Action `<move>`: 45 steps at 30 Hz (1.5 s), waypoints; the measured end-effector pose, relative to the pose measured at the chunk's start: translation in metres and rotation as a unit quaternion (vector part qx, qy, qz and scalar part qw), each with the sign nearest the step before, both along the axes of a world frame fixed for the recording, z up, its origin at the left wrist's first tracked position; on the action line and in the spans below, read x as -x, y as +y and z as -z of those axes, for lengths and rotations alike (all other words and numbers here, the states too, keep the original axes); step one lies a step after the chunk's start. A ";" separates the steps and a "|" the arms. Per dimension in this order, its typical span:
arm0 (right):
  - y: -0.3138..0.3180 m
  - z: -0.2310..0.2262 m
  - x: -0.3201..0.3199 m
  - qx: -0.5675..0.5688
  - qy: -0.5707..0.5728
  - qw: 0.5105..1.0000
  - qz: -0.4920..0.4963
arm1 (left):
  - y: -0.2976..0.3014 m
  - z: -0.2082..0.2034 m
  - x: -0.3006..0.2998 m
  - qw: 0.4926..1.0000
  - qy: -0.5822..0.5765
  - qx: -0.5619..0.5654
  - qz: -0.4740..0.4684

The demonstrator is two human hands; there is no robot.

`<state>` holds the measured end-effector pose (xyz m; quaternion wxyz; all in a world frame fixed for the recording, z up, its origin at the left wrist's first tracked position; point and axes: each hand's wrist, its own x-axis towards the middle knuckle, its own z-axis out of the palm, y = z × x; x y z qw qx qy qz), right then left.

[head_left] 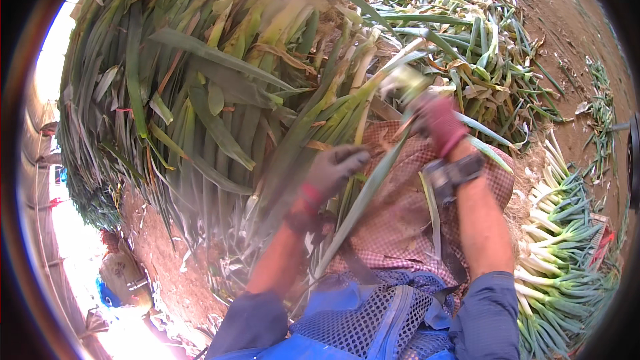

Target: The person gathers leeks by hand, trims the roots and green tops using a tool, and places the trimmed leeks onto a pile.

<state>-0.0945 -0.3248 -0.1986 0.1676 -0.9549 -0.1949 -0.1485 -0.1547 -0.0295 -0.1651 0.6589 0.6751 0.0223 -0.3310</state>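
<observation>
My left hand [333, 170], in a grey glove with a red cuff, is beside the big leek pile [220, 93]. Its fingers are stretched out, with no leek visible in them. My right hand [437, 120], in a dark red glove, is blurred by motion and closed around a leek [407, 83], whose pale end is smeared. A long green leaf [373, 190] slants down from near that hand, passing between my forearms. A red checked cloth [393, 227] covers my lap, with another loose leaf [432, 217] lying on it.
Stripped leaves [480, 47] are heaped at the far right on brown soil [560, 0]. Trimmed leeks [553, 253] lie in a row at my right, white ends toward me. Behind the pile at the lower left is a person [123, 280].
</observation>
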 end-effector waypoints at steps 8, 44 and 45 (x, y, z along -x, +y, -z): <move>-0.101 -0.106 -0.003 -0.767 0.149 0.571 0.250 | -0.040 0.041 -0.095 0.768 -0.476 -0.425 0.052; 0.051 0.000 0.036 -0.880 0.212 0.367 0.215 | -0.025 0.018 -0.058 0.945 -0.190 -0.246 0.099; 0.037 -0.009 0.036 -0.888 0.171 0.354 0.238 | -0.032 0.026 -0.071 0.907 -0.253 -0.331 0.057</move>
